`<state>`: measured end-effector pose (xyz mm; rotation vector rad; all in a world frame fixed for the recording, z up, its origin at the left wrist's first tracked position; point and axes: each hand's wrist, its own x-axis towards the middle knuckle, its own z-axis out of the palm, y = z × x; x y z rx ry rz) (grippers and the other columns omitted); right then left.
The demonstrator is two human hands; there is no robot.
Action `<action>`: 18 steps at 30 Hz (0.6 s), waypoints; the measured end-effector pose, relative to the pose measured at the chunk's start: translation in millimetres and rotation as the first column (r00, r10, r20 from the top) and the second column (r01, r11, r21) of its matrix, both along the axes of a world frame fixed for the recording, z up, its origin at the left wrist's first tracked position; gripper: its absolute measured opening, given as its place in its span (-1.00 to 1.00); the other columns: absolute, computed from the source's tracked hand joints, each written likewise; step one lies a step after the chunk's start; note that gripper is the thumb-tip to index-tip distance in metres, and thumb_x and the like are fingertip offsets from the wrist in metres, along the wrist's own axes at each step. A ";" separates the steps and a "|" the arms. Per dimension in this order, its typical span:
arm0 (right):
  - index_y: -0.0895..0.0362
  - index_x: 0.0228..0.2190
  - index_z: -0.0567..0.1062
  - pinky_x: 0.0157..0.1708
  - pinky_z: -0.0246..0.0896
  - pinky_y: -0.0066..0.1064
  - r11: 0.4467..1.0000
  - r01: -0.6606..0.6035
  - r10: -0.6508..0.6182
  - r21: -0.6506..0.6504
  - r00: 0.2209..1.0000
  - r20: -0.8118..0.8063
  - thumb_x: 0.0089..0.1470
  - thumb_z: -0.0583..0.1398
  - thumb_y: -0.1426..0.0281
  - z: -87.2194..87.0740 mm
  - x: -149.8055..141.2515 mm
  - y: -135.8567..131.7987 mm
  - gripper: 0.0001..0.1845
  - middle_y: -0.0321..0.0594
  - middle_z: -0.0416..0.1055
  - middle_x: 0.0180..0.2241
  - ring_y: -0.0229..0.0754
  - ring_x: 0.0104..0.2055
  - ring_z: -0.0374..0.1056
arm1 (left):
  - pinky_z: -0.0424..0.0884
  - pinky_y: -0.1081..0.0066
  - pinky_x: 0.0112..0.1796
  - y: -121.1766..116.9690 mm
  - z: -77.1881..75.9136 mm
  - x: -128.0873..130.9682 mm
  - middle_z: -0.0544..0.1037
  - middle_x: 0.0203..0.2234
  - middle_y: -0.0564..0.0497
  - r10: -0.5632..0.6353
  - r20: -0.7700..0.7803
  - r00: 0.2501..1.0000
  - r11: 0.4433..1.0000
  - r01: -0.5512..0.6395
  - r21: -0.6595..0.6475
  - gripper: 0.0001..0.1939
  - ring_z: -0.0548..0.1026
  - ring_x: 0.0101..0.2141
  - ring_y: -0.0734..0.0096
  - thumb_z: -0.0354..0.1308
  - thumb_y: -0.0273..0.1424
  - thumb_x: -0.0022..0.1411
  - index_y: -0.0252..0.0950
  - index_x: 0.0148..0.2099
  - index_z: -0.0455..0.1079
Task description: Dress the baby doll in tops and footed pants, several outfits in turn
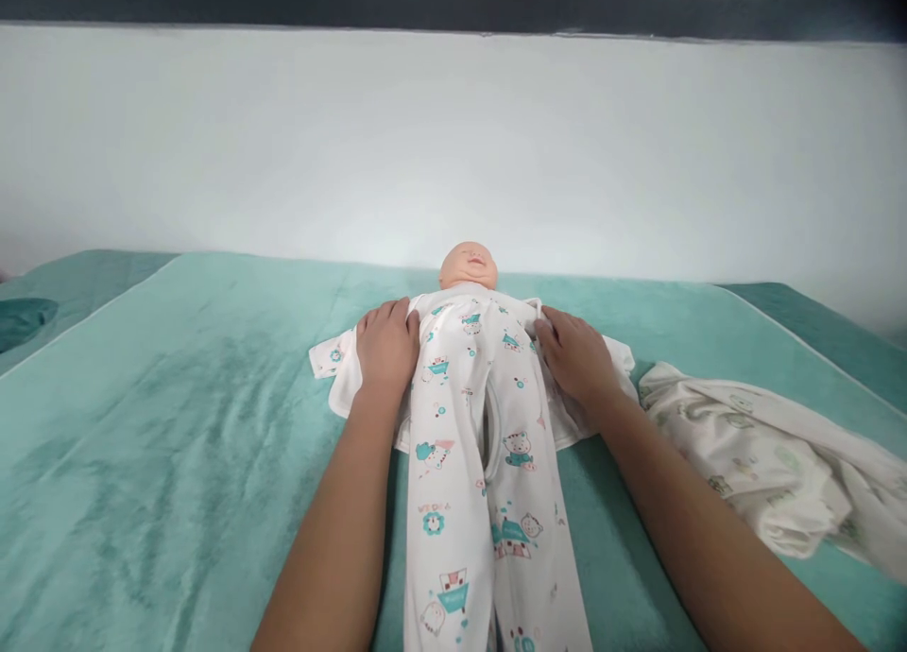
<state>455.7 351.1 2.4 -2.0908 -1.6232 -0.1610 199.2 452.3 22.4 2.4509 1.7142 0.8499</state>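
Observation:
A baby doll (pixel 469 263) lies on its back with its head toward the wall, wearing a white long-sleeved baby shirt (pixel 343 387) spread out under it. Over its front stretch white baby pants (pixel 453 501) printed with teal and pink cartoon animals, with an opening at the crotch. My left hand (pixel 388 345) rests flat on the shirt at the pants' left edge, fingers apart. On the opposite side, my right hand (pixel 577 350) lies over the shirt, its thumb touching the pants' edge beside a thin white strap (pixel 537 304). Its fingertips are partly hidden.
A crumpled white cloth garment (pixel 758 454) with faint green prints lies at the right, close to my right forearm. Beneath everything is a teal plush sheet (pixel 177 444). A white wall (pixel 453 151) with a dark band above rises behind the doll's head.

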 end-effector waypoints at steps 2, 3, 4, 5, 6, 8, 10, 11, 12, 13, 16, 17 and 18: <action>0.12 0.02 0.48 -0.03 0.20 -0.14 0.997 0.069 -0.068 -0.036 0.997 0.025 0.36 -0.09 0.17 2.0 1.2 6.6 -0.52 0.01 0.53 -0.05 0.10 -0.01 0.41 | 0.22 0.16 0.11 -0.7 0.7 -0.7 0.54 0.07 -0.13 0.016 -0.019 1.000 1.000 -0.016 0.008 -0.57 0.44 0.07 0.08 -0.18 -0.34 0.44 -0.27 0.18 0.40; 0.12 0.00 0.48 -0.05 0.19 -0.16 0.996 0.085 -0.084 -0.035 0.996 0.039 0.36 -0.09 0.17 1.8 2.1 8.6 -0.52 0.00 0.54 -0.07 0.10 -0.03 0.41 | 0.23 0.18 0.10 -0.8 1.8 -1.7 0.55 0.05 -0.13 0.023 -0.025 0.999 1.000 -0.023 0.004 -0.57 0.44 0.06 0.09 -0.20 -0.36 0.44 -0.27 0.16 0.41; 0.12 -0.01 0.48 -0.06 0.17 -0.17 0.996 0.083 -0.081 -0.027 0.995 0.051 0.36 -0.09 0.17 0.8 3.7 9.7 -0.53 -0.01 0.54 -0.09 0.09 -0.04 0.41 | 0.24 0.19 0.08 -0.6 3.3 -3.2 0.56 0.02 -0.13 0.033 -0.031 0.999 0.999 -0.033 -0.004 -0.57 0.46 0.05 0.11 -0.20 -0.37 0.44 -0.27 0.13 0.43; 0.11 -0.02 0.48 -0.06 0.16 -0.19 0.998 0.069 -0.068 -0.016 0.996 0.058 0.36 -0.09 0.16 -0.7 5.9 10.0 -0.53 -0.02 0.53 -0.10 0.08 -0.04 0.40 | 0.25 0.21 0.05 -0.1 5.1 -5.2 0.58 -0.02 -0.12 0.051 -0.034 0.998 0.999 -0.052 -0.015 -0.58 0.48 0.02 0.12 -0.21 -0.37 0.44 -0.26 0.08 0.45; 0.11 -0.05 0.49 -0.07 0.14 -0.20 0.999 0.052 -0.051 -0.009 0.997 0.057 0.36 -0.10 0.15 -2.6 8.8 9.8 -0.53 -0.03 0.53 -0.11 0.07 -0.04 0.39 | 0.27 0.22 0.02 0.7 7.0 -7.6 0.60 -0.07 -0.12 0.080 -0.034 0.996 0.996 -0.081 -0.030 -0.59 0.50 -0.01 0.13 -0.21 -0.38 0.44 -0.24 0.03 0.47; 0.10 -0.13 0.51 -0.10 0.14 -0.22 0.999 0.036 -0.036 -0.013 0.999 0.024 0.37 -0.12 0.14 -6.4 16.2 8.7 -0.51 -0.03 0.53 -0.15 0.05 -0.07 0.39 | 0.29 0.23 -0.06 2.7 10.3 -12.9 0.62 -0.16 -0.11 0.149 -0.028 0.988 0.986 -0.151 -0.069 -0.61 0.53 -0.08 0.13 -0.20 -0.37 0.43 -0.22 -0.08 0.49; 0.10 -0.22 0.52 -0.13 0.14 -0.23 0.998 0.052 -0.053 -0.026 0.998 -0.033 0.37 -0.15 0.14 -9.5 23.4 7.3 -0.48 -0.02 0.53 -0.19 0.04 -0.11 0.39 | 0.29 0.24 -0.11 4.8 12.0 -17.1 0.62 -0.19 -0.10 0.201 -0.013 0.979 0.974 -0.202 -0.108 -0.61 0.54 -0.11 0.13 -0.21 -0.35 0.43 -0.21 -0.14 0.48; 0.10 -0.26 0.52 -0.14 0.15 -0.22 0.998 0.063 -0.065 -0.030 0.996 -0.064 0.37 -0.15 0.14 -10.6 25.9 6.6 -0.47 -0.01 0.53 -0.21 0.04 -0.12 0.39 | 0.29 0.24 -0.12 5.7 12.1 -18.4 0.63 -0.19 -0.10 0.215 -0.006 0.977 0.969 -0.214 -0.123 -0.60 0.54 -0.12 0.13 -0.21 -0.34 0.43 -0.20 -0.16 0.48; 0.10 -0.29 0.52 -0.14 0.16 -0.21 0.997 0.069 -0.072 -0.028 0.993 -0.096 0.36 -0.14 0.14 -11.2 27.2 5.7 -0.47 -0.01 0.53 -0.22 0.04 -0.12 0.39 | 0.29 0.24 -0.13 6.5 11.7 -19.0 0.63 -0.20 -0.10 0.225 -0.001 0.974 0.966 -0.223 -0.134 -0.60 0.54 -0.13 0.12 -0.21 -0.34 0.43 -0.20 -0.17 0.48; 0.10 -0.30 0.53 -0.13 0.17 -0.20 0.997 0.073 -0.074 -0.012 0.989 -0.132 0.35 -0.12 0.14 -11.0 27.0 4.8 -0.49 -0.01 0.53 -0.22 0.05 -0.12 0.39 | 0.29 0.24 -0.13 7.2 11.2 -18.9 0.63 -0.21 -0.10 0.231 0.003 0.973 0.963 -0.228 -0.141 -0.61 0.54 -0.13 0.12 -0.20 -0.33 0.42 -0.20 -0.19 0.48; 0.12 -0.19 0.54 -0.05 0.20 -0.17 0.980 0.102 -0.054 0.173 0.964 -0.259 0.28 0.01 0.14 -1.8 14.6 3.7 -0.59 -0.03 0.52 -0.12 0.05 -0.03 0.38 | 0.29 0.19 -0.12 8.7 9.0 -16.5 0.63 -0.20 -0.12 0.230 -0.007 0.973 0.962 -0.228 -0.146 -0.60 0.54 -0.11 0.08 -0.20 -0.32 0.42 -0.22 -0.21 0.49; 0.12 -0.14 0.53 -0.02 0.21 -0.17 0.964 0.099 -0.021 0.249 0.954 -0.298 0.25 0.05 0.15 5.6 6.2 5.5 -0.61 -0.04 0.51 -0.07 0.03 0.00 0.38 | 0.29 0.16 -0.10 9.0 8.5 -15.5 0.63 -0.19 -0.12 0.224 -0.018 0.974 0.964 -0.225 -0.144 -0.58 0.53 -0.10 0.05 -0.20 -0.30 0.42 -0.23 -0.20 0.49; 0.12 -0.09 0.51 0.01 0.22 -0.17 0.949 0.074 0.031 0.305 0.945 -0.325 0.23 0.07 0.17 15.4 -4.4 9.2 -0.62 -0.06 0.50 -0.04 0.01 0.02 0.38 | 0.29 0.13 -0.09 9.3 8.1 -14.6 0.63 -0.17 -0.13 0.219 -0.031 0.975 0.965 -0.221 -0.141 -0.57 0.52 -0.08 0.02 -0.21 -0.28 0.43 -0.24 -0.19 0.50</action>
